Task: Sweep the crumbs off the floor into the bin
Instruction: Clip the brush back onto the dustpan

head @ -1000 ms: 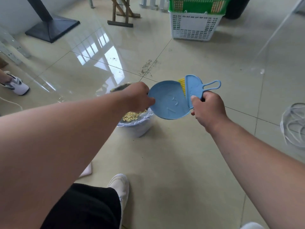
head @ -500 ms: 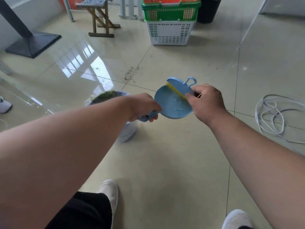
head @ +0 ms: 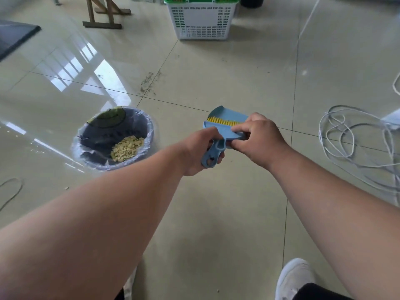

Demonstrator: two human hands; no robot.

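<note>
A small grey bin [head: 142, 128] lined with clear plastic stands on the floor at my left, with a heap of pale yellow crumbs [head: 126, 148] in it. My left hand [head: 200, 151] grips the handle of a blue dustpan [head: 227, 114], held level to the right of the bin. My right hand [head: 256, 135] holds a small blue brush with yellow bristles [head: 223, 121] that lies in the pan. Most of the brush body is hidden under my right fingers.
A white basket [head: 202, 20] under a green one stands at the back. A wooden stool's legs [head: 101, 15] are at the back left. A coil of white cable [head: 355, 144] lies on the tiles at the right. My white shoe [head: 292, 278] is at the bottom right.
The dustpan has come away from over the bin to its right and turned level. The brush now lies inside the pan. The bin's crumbs show again.
</note>
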